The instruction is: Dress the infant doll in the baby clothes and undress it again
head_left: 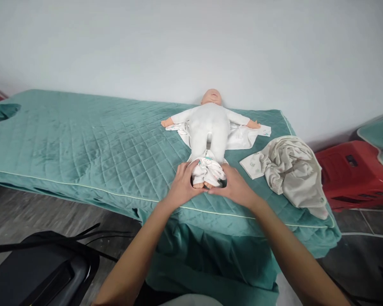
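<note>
A baby doll [210, 123] in white lies on its back, head toward the wall and arms spread. White printed baby pants [207, 168] are bunched round its lower legs, with the feet poking out at the near end. My left hand [183, 182] is closed on the left side of the pants. On the opposite side, my right hand [234, 185] grips them too, and the thumbs nearly meet below the doll's feet. Spread out beneath the doll's back and arms is a white printed baby top [242, 138].
The doll lies on a green quilted massage bed [98, 144] against a grey wall. A crumpled pale printed cloth [290, 170] rests at the bed's right end. Beyond it stands a red plastic stool [351, 170]. A black chair [41, 267] is at lower left.
</note>
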The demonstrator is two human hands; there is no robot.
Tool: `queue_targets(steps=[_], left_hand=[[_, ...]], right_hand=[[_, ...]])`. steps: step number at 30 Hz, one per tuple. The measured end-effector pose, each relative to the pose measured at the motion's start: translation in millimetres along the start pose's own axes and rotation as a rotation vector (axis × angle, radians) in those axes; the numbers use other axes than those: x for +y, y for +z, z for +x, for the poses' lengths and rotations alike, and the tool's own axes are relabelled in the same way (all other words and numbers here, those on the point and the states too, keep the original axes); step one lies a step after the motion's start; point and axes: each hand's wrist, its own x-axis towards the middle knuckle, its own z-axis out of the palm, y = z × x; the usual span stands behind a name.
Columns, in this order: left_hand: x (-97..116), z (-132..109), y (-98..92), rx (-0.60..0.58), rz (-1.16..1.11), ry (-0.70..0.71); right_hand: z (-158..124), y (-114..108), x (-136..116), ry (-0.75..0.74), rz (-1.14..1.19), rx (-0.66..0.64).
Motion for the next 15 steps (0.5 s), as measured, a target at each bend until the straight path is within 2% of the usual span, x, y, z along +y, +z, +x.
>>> queue_targets(steps=[7,11,15], left_hand=[[15.9,4.2,-27.6,-0.139,-0.106,-0.052],[26.6,-0.4,-43.2,-0.168,-0.196,-0.101],[35.6,-9.1,-56.5,-0.162,-0.304,-0.156]], right_hand=[[3.3,-9.7,-14.0,-0.030,-0.216,-0.095],[4.0,-26.2,-34.0,0.065,-0.146,-0.197],[-1.5,-41.8,-44.8,0.094,-0.045,-0.306]])
